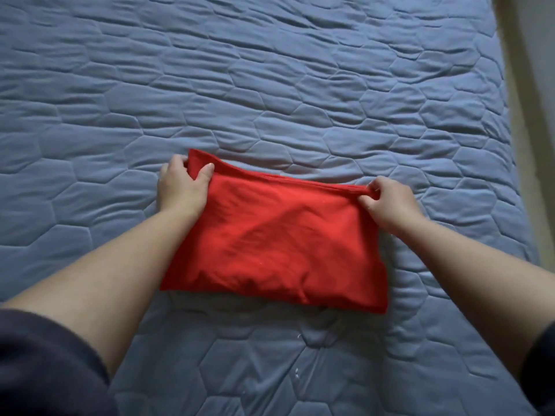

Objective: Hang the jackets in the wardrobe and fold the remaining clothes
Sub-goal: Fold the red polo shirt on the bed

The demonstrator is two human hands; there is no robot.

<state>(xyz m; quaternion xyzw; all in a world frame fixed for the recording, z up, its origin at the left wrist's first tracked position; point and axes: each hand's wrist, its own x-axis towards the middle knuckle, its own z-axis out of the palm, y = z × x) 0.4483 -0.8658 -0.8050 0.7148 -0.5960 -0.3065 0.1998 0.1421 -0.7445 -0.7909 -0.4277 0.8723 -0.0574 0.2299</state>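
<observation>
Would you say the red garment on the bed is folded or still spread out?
Folded: the red garment lies as a compact layered rectangle on the blue quilt, both hands pinching its far corners.

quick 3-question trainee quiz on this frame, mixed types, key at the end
1. True or false: the left hand and the right hand both hold the red cloth.
2. Which part of the cloth does the left hand grip? A) near left corner B) far left corner C) middle of the near edge
3. Fill in: the cloth lies folded on a blue ____.

Key: 1 true: each hand holds a far corner. 2 B. 3 quilt.
</observation>
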